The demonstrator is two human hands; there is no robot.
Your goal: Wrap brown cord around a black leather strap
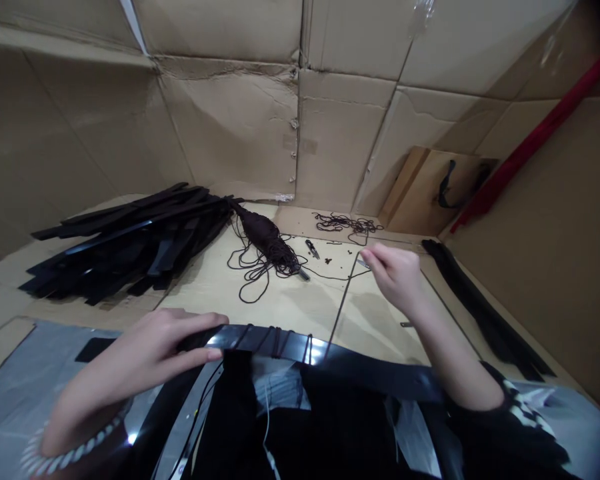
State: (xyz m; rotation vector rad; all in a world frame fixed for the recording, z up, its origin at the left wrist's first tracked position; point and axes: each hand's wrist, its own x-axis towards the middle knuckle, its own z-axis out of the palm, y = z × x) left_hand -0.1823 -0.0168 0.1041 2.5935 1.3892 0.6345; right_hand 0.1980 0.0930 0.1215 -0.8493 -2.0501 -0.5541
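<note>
My left hand [145, 357] lies flat, fingers stretched out, pressing on a glossy black strip [290, 345] that runs across in front of me. Dark cord is looped several times round the strip. My right hand [395, 273] is raised farther out, fingers pinched on a thin metal needle-like tool [363, 263], with a taut dark cord [343, 300] running from it down to the strip. A black cloth [330, 427] hangs under the strip near my lap.
A pile of black strips [130, 243] lies at the left. A bundle of dark cord [267, 240] and small snips [313, 249] lie mid-table, loose cord [347, 223] behind. More black strips [485, 313] lie at the right. Cardboard walls [240, 127] surround the table.
</note>
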